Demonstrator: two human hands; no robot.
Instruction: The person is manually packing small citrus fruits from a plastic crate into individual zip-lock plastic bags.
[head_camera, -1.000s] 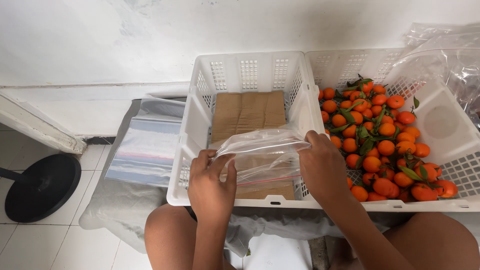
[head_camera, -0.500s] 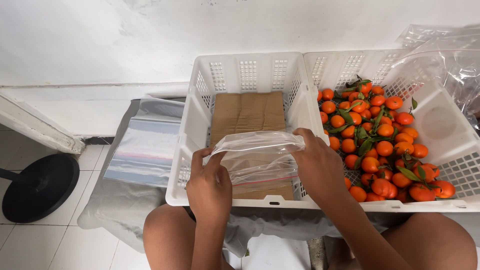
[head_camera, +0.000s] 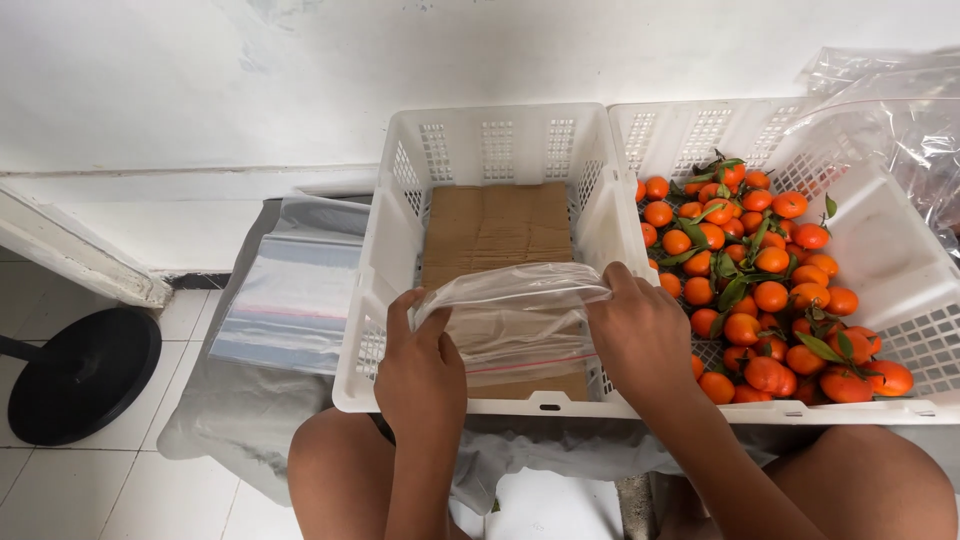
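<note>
Both hands gripping clear bag

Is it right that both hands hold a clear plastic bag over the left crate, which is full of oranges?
Not quite. In the head view the left crate holds only cardboard; the oranges fill the right crate. Left hand and right hand do hold the clear plastic bag over the left crate.
</note>
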